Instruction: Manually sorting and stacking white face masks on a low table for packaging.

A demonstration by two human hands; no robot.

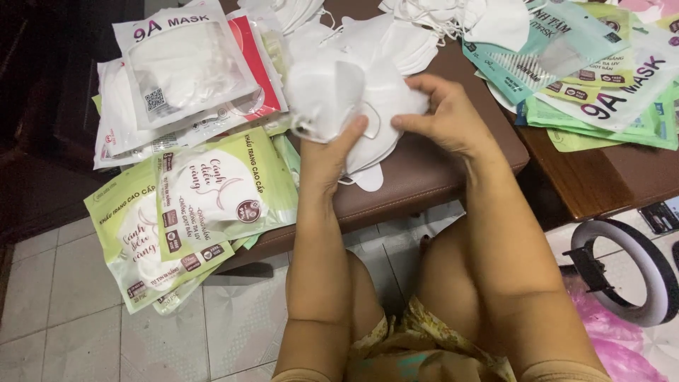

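**Here: both hands on a stack of white face masks at the worktop edge**

Nearest the camera: bare knees and a patterned floral garment (417, 339), over a pale tiled floor (71, 311). At lower right, on the floor, a black ring-shaped object (636, 283) beside a pink plastic bag (615, 354).

Both forearms reach up from the lap to the brown padded worktop (424, 177).

Left hand (332, 152): closed on the stack of white face masks (353, 99) from below, thumb pressed on the front face, the other fingers hidden behind the stack.

Right hand (445, 117): gripping the same stack from its right side, fingers curled over the upper edge, thumb on the front. The thumb tips of the two hands lie near each other.

Stack position: held just above the near edge of the worktop, tilted toward the camera. One mask tip (368, 177) hangs below the stack.

Left of the hands: green-and-white mask packets (219, 191), overlapping, hanging over the worktop edge. Beyond them, clear packets holding white masks (184, 64), with a red-edged packet (254, 56) beneath.

Beyond the hands: a heap of loose white masks (410, 28) with ear loops showing.

Far right: teal and green mask packets (594, 71), piled on a wooden table (601, 177).
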